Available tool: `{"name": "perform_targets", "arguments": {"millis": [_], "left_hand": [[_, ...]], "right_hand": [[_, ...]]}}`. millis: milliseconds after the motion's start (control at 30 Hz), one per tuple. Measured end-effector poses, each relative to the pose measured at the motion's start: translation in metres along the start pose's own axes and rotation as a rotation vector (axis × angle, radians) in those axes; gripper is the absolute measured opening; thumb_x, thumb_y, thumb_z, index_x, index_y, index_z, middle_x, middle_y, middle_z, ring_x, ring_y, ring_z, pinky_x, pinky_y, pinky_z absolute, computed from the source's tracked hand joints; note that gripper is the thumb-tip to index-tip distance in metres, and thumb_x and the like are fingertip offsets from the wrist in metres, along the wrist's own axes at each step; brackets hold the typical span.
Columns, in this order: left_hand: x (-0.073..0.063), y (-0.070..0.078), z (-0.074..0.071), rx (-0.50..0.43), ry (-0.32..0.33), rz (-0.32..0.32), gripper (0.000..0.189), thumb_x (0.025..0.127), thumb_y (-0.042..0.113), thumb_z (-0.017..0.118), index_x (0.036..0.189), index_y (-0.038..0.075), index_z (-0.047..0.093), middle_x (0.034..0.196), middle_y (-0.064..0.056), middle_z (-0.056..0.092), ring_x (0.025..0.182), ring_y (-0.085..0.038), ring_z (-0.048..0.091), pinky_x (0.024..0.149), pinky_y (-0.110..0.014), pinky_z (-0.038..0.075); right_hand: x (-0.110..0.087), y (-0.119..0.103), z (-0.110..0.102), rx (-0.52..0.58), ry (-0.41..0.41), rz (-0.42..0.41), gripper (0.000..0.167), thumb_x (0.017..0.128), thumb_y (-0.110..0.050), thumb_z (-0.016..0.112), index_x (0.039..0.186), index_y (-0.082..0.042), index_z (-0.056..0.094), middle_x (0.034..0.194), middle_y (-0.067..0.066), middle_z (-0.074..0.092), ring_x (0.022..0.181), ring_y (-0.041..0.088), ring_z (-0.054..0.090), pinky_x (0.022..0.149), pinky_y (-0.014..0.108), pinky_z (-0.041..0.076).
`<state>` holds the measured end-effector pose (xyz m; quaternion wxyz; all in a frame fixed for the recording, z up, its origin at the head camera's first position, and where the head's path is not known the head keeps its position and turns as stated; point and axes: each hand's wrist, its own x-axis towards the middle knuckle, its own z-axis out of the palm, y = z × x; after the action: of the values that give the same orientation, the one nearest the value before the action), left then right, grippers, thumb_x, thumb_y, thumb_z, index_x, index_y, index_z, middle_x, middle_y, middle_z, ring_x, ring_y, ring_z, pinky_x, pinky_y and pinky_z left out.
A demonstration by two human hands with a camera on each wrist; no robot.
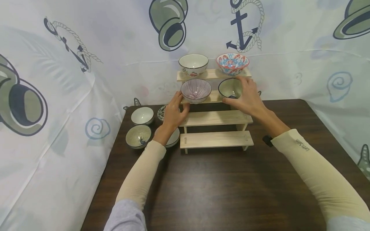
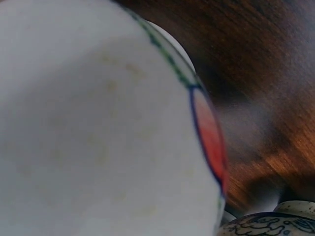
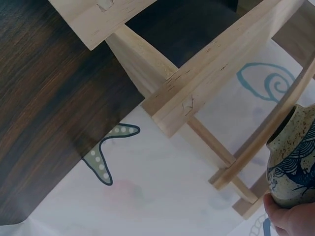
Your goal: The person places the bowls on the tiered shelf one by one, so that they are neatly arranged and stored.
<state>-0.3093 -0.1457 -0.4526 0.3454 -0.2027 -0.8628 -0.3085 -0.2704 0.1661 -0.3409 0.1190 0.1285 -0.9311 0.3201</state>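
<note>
A four-step wooden rack [image 1: 216,139] stands on the dark table. On its second step from the top, my right hand [image 1: 245,96] grips the rim of a greenish-grey bowl [image 1: 232,87] between thumb and fingers. Blue wave drawings cover that bowl's speckled outside [image 3: 295,167] in the right wrist view, where part of the hand shows below. Beside it sits a purple-striped bowl [image 1: 196,89]. My left hand [image 1: 174,112] is at that bowl's lower left, fingertips near its side and the step's end, thumb spread apart. The left hand is out of sight in the left wrist view.
The top step carries a white floral bowl [image 1: 193,64] and a red-and-blue bowl [image 1: 232,64]. Left of the rack are a white bowl [image 1: 142,115], a speckled bowl [image 1: 138,136] and others partly behind my left arm. A printed cloth [image 1: 130,70] hangs behind the table.
</note>
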Motion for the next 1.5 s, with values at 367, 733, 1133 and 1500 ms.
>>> {"name": "perform_targets", "arguments": {"millis": [367, 733, 1133, 1500], "left_hand": [[0.0, 0.002, -0.002, -0.012, -0.027, -0.022, 0.052, 0.098, 0.03, 0.059, 0.143, 0.003, 0.06, 0.153, -0.013, 0.056, 0.147, -0.031, 0.049, 0.117, -0.046, 0.045], [0.003, 0.004, 0.001, -0.012, -0.011, 0.007, 0.052, 0.098, 0.031, 0.059, 0.141, 0.002, 0.061, 0.152, -0.014, 0.057, 0.145, -0.031, 0.051, 0.116, -0.046, 0.046], [-0.005, 0.002, -0.001, 0.002, -0.024, -0.025, 0.053, 0.098, 0.034, 0.058, 0.141, 0.003, 0.061, 0.154, -0.012, 0.056, 0.147, -0.03, 0.049, 0.118, -0.046, 0.044], [-0.002, 0.004, 0.0, -0.015, 0.001, -0.01, 0.052, 0.098, 0.032, 0.06, 0.14, 0.002, 0.062, 0.152, -0.014, 0.057, 0.146, -0.031, 0.05, 0.118, -0.047, 0.044]], "right_hand": [[0.005, 0.001, 0.004, 0.018, 0.029, -0.001, 0.099, 0.081, -0.051, 0.078, 0.156, -0.003, 0.036, 0.158, 0.028, 0.034, 0.147, 0.046, 0.032, 0.116, 0.067, 0.032], [0.008, 0.009, 0.002, 0.045, 0.041, -0.006, 0.096, 0.083, -0.05, 0.078, 0.153, -0.001, 0.037, 0.157, 0.028, 0.036, 0.148, 0.046, 0.032, 0.117, 0.067, 0.031], [0.0, 0.01, -0.011, 0.023, -0.042, -0.017, 0.122, 0.077, -0.064, 0.08, 0.166, -0.014, 0.012, 0.17, 0.024, 0.015, 0.158, 0.044, 0.015, 0.12, 0.073, 0.023], [-0.021, 0.043, -0.028, 0.008, -0.117, 0.038, 0.12, 0.087, -0.057, 0.074, 0.166, -0.006, -0.001, 0.172, 0.024, 0.001, 0.16, 0.044, 0.003, 0.123, 0.072, 0.017]]}}
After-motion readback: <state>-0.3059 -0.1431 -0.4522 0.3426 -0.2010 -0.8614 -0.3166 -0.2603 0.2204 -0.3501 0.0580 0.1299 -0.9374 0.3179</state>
